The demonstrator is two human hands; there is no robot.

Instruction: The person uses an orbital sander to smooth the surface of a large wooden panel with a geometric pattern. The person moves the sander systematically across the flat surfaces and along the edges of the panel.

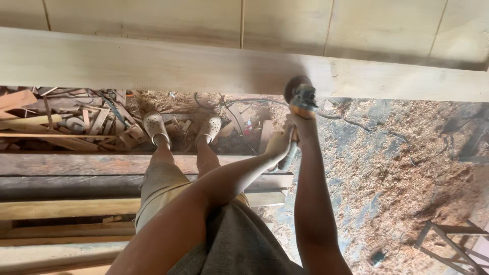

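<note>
Head view: angle grinder (300, 99), disc against long pale plank (153, 63) running left–right; right hand (304, 125) clasps body nearest disc; left hand (280, 142) wraps rear handle just behind; tool axis crosses plank.

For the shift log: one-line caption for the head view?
Both hands, left hand and right hand, press an angle grinder against a pale plank.

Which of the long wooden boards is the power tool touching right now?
The pale board running across the top, where the grinder held in both hands meets its edge. The darker boards stacked at lower left lie away from the tool.
</note>
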